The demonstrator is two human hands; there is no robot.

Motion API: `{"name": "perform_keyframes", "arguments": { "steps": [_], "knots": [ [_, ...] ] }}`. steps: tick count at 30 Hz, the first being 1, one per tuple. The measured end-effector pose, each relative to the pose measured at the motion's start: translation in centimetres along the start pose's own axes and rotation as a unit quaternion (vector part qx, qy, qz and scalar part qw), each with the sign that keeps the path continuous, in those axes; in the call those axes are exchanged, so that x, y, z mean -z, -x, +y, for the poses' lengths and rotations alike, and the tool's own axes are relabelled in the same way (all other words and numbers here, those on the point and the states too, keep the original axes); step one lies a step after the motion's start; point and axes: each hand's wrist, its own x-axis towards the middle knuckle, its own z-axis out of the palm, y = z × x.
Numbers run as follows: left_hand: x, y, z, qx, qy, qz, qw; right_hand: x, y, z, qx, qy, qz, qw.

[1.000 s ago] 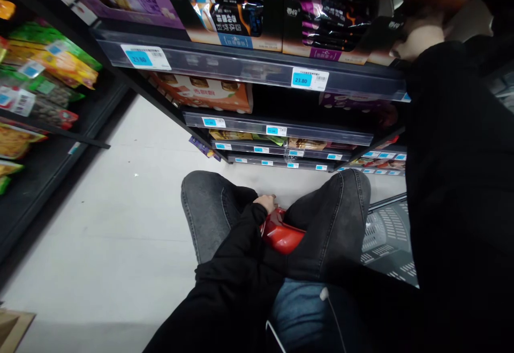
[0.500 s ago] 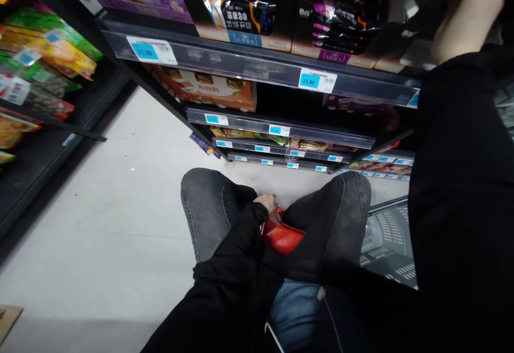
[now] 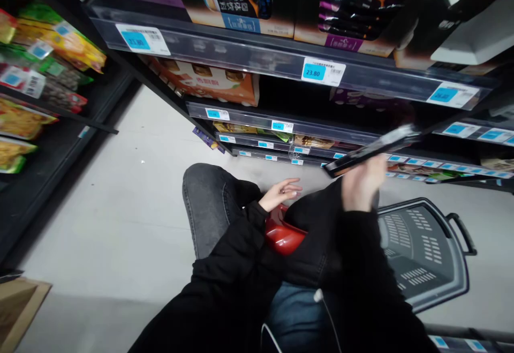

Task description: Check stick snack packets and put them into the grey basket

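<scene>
My right hand (image 3: pixel 364 184) is closed around the lower edge of a long, flat black packet (image 3: pixel 373 149), blurred by motion. It holds the packet tilted above my right knee, in front of the lower shelves. My left hand (image 3: pixel 281 192) hovers between my knees with fingers loosely apart and nothing in them. Just below it is a glossy red object (image 3: pixel 284 235), partly hidden by my legs; its kind cannot be told. On the upper shelf stand open display boxes of shiny black packets (image 3: pixel 357 7) with purple and orange print.
A grey shopping basket (image 3: pixel 461 283) stands on the floor at my right. Price tags (image 3: pixel 323 71) line the shelf edges. Bagged snacks (image 3: pixel 68 45) fill the left rack, and a cardboard box (image 3: pixel 34 310) sits at lower left. A white cable (image 3: pixel 331 310) hangs over my lap.
My right hand has come down from the upper right shelf and now carries the black packet. My left hand has lifted off the red object and its fingers have spread.
</scene>
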Motion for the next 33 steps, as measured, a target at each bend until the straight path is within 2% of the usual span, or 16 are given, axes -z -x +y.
{"name": "perform_keyframes", "arguments": {
  "steps": [1,3,5,8,12,14,16,18,23,29,33],
  "knots": [
    [-0.3,0.1,0.4,-0.013,0.061,0.000,0.998,-1.3,2.7,1.6,-0.043,-0.079,0.016,0.996],
    [-0.5,0.3,0.8,-0.014,0.131,0.019,0.991,-3.6,7.0,4.2,-0.156,-0.183,-0.055,0.969],
    [-0.4,0.3,0.8,0.004,0.157,0.035,0.987,-4.8,9.5,5.8,-0.234,-0.241,-0.082,0.938],
    [0.1,-0.1,0.2,0.020,0.149,0.059,0.987,-5.1,10.0,7.1,-0.288,-0.283,-0.114,0.908],
    [0.6,-0.4,-0.5,0.016,0.103,0.107,0.989,-4.0,7.7,7.3,-0.333,-0.290,-0.227,0.868],
    [0.8,-0.2,-0.3,0.018,0.077,0.109,0.991,-3.1,6.2,7.2,-0.318,-0.264,-0.250,0.876],
    [1.1,0.1,0.1,0.019,0.041,0.109,0.993,-2.2,4.9,7.2,-0.268,-0.215,-0.254,0.904],
    [1.4,0.4,0.6,0.007,0.016,0.123,0.992,-1.4,3.9,7.2,-0.230,-0.163,-0.270,0.921],
    [2.6,0.7,0.6,-0.047,0.061,0.165,0.983,-0.6,3.3,7.3,-0.187,-0.111,-0.297,0.930],
    [3.7,0.6,0.1,-0.045,0.130,0.231,0.963,0.0,3.0,7.4,-0.168,-0.081,-0.374,0.908],
    [3.8,1.0,0.4,-0.027,0.133,0.240,0.961,0.7,2.5,7.7,-0.177,-0.053,-0.404,0.896]
  ]
}}
